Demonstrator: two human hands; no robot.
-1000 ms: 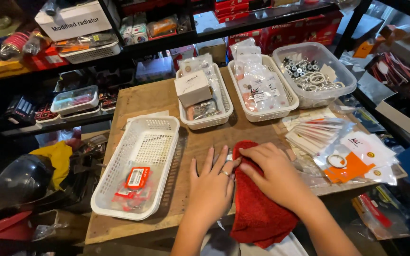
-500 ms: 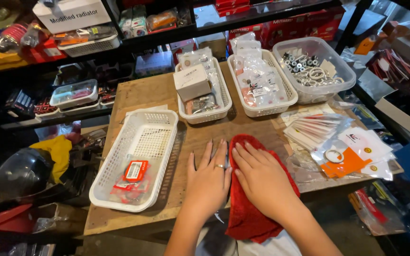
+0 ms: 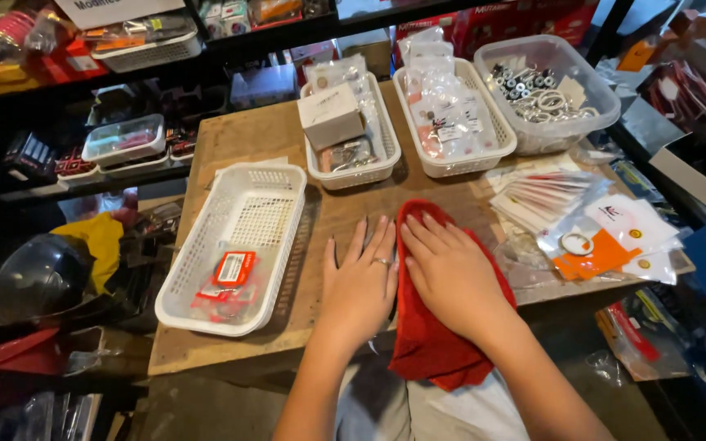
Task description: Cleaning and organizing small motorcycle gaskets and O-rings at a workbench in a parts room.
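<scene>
Red cloth [image 3: 439, 343] lies on wooden tabletop [image 3: 239, 139], near front edge, centre-right; long axis runs roughly front-to-back, far end pointing away from person toward the baskets, near end draped over table edge & hanging down toward lap; far end rounded, near end bunched.

R hand [image 3: 451, 273] flat on top of cloth, palm down, fingers extended & close together, tips pointing away and slightly left, reaching almost to cloth's far end; forearm comes in from lower right; not gripping, just pressing flat.

L hand [image 3: 363, 282] palm down on bare wood just beside cloth's left edge; fingers spread a little, pointing away; ring on one finger; thumb side next to cloth, touching or nearly so, can't tell which; holds nothing; forearm enters from bottom centre.

Around: white slotted basket [image 3: 243, 212] left of L hand, long axis front-to-back w/ slight tilt, red-labelled packet [image 3: 226, 278] in its near end; three more white baskets across far side of table: one w/ small grey box [image 3: 332, 118], middle one w/ clear bagged parts [image 3: 451, 114], clear tub [image 3: 594, 114] w/ metal rings & hardware at right; fanned stack of flat packets [image 3: 545, 196] & orange-white pkg w/ a ring [image 3: 594, 249] right of cloth; dark helmet [image 3: 34, 282] low left, off table.
</scene>
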